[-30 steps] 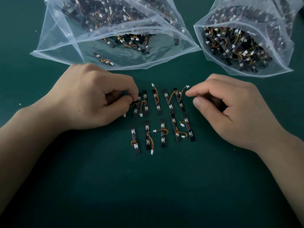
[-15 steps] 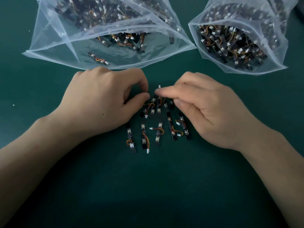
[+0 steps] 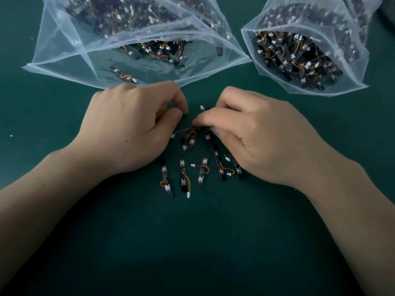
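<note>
On the near side of the hands, five loose circuit strips point(image 3: 183, 178) lie on the green worktop point(image 3: 192, 242). Their long axes run near to far, slightly fanned, and the rightmost is partly tucked under the right hand point(image 3: 263, 137). Between the two hands sits the gathered bunch of strips point(image 3: 192, 138). The right hand's curled thumb and forefinger pinch its far end, so the strips splay towards the person, with wired connectors poking out sideways. The left hand point(image 3: 128, 129) is curled, thumb against forefinger, at the bunch's left edge; I cannot tell whether it has hold of a strip. Pinched at one end only, the bunch could fan apart and drop, I reckon. A stray lead could also snag the loose row and drag it askew. Beyond the left hand lies a half-empty bag point(image 3: 64, 52), and beyond the right a fuller bag point(image 3: 350, 82).
</note>
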A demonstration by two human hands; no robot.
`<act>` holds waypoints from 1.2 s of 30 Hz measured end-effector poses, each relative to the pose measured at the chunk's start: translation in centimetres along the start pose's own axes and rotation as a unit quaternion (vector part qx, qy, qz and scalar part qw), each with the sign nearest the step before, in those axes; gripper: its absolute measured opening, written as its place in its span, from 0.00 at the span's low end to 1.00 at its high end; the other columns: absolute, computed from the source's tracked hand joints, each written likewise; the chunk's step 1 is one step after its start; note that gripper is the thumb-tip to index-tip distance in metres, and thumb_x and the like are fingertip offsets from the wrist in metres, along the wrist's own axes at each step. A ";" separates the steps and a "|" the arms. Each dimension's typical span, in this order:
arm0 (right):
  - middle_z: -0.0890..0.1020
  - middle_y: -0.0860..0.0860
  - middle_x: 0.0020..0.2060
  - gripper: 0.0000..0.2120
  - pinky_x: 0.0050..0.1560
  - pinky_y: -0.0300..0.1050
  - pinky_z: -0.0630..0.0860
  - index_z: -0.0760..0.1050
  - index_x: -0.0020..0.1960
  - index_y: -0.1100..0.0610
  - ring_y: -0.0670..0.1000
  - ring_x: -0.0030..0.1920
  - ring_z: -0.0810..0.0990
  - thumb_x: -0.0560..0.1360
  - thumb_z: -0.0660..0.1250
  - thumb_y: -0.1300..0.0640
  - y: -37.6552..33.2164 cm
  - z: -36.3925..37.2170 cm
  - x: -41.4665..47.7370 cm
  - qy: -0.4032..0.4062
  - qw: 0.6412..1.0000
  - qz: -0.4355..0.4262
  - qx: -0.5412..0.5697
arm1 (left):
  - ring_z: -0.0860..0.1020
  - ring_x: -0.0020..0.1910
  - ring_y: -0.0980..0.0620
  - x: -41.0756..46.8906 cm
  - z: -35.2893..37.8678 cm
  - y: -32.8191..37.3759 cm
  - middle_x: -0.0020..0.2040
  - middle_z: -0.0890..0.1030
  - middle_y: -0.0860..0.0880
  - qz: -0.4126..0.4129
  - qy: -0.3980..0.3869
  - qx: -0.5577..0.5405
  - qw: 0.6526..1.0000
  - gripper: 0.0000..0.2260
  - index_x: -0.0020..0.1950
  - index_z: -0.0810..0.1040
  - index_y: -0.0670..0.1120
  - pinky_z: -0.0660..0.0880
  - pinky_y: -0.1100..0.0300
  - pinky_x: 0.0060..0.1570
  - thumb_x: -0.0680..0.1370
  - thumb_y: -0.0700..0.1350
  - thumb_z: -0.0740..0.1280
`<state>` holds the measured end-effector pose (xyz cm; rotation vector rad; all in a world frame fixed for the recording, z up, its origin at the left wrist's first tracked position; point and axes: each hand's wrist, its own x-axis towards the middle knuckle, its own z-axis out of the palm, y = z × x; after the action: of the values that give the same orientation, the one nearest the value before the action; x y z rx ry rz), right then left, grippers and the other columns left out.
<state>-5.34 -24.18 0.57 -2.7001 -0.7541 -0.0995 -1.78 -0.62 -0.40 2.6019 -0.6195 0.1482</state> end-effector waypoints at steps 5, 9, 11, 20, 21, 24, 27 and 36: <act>0.80 0.48 0.50 0.13 0.41 0.55 0.79 0.83 0.62 0.49 0.52 0.45 0.79 0.85 0.62 0.54 2.2 -0.9 -0.5 0.049 0.997 0.066 -0.007 | 0.73 0.32 0.57 -0.2 -0.2 -0.3 0.30 0.75 0.58 0.001 -0.005 -0.026 1.000 0.07 0.51 0.80 0.58 0.67 0.56 0.38 0.77 0.52 0.63; 0.80 0.47 0.49 0.11 0.42 0.54 0.78 0.83 0.58 0.50 0.50 0.45 0.78 0.83 0.63 0.51 2.3 -0.5 -0.6 0.068 0.992 0.102 0.019 | 0.75 0.34 0.57 -0.2 -0.3 -0.4 0.32 0.77 0.56 0.007 -0.016 -0.040 0.999 0.07 0.51 0.80 0.58 0.69 0.55 0.38 0.76 0.52 0.64; 0.79 0.46 0.48 0.10 0.43 0.54 0.78 0.82 0.57 0.50 0.49 0.45 0.76 0.83 0.64 0.49 2.0 -0.3 -0.5 0.071 0.991 0.108 0.024 | 0.75 0.35 0.54 -0.1 -0.7 -0.7 0.36 0.78 0.57 0.023 -0.043 -0.063 0.997 0.08 0.52 0.81 0.59 0.73 0.54 0.38 0.75 0.51 0.65; 0.78 0.45 0.47 0.08 0.39 0.55 0.78 0.81 0.53 0.49 0.49 0.39 0.75 0.79 0.66 0.57 2.4 -0.4 -0.9 0.078 0.989 0.117 0.046 | 0.73 0.33 0.50 -0.3 -1.3 -0.4 0.35 0.77 0.55 0.066 -0.064 -0.072 0.993 0.02 0.44 0.82 0.58 0.75 0.53 0.35 0.73 0.51 0.70; 0.78 0.45 0.47 0.08 0.39 0.55 0.78 0.81 0.53 0.49 0.49 0.38 0.75 0.78 0.65 0.57 2.6 -0.6 -1.0 0.077 0.989 0.119 0.044 | 0.74 0.33 0.50 -0.3 -1.2 -0.3 0.35 0.77 0.55 0.065 -0.061 -0.064 0.994 0.01 0.43 0.80 0.57 0.74 0.56 0.35 0.72 0.50 0.69; 0.78 0.45 0.46 0.09 0.39 0.55 0.77 0.81 0.51 0.49 0.50 0.38 0.76 0.77 0.64 0.58 3.2 -1.3 -1.6 0.055 0.991 0.113 0.053 | 0.72 0.30 0.53 -0.5 -1.4 -0.3 0.29 0.74 0.55 0.064 -0.062 0.002 0.996 0.02 0.41 0.75 0.55 0.68 0.61 0.34 0.70 0.51 0.65; 0.78 0.45 0.47 0.08 0.41 0.55 0.76 0.81 0.49 0.49 0.50 0.40 0.76 0.76 0.65 0.58 3.5 -2.0 -2.5 0.002 0.993 0.080 0.082 | 0.71 0.29 0.48 -0.2 -2.5 -1.2 0.26 0.69 0.55 0.085 -0.094 0.061 0.990 0.05 0.37 0.70 0.52 0.66 0.60 0.33 0.66 0.52 0.62; 0.78 0.42 0.45 0.08 0.40 0.52 0.75 0.81 0.49 0.46 0.50 0.42 0.77 0.71 0.69 0.56 2.8 -2.8 -3.3 -0.075 0.987 0.054 0.132 | 0.72 0.28 0.47 0.4 -4.7 -2.3 0.26 0.71 0.51 0.167 -0.248 0.057 0.953 0.11 0.29 0.70 0.50 0.72 0.53 0.28 0.63 0.57 0.60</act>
<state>-6.70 -29.00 1.82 -2.5067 -0.6126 0.2167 -0.39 3.20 2.90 2.6298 -1.2593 -0.3903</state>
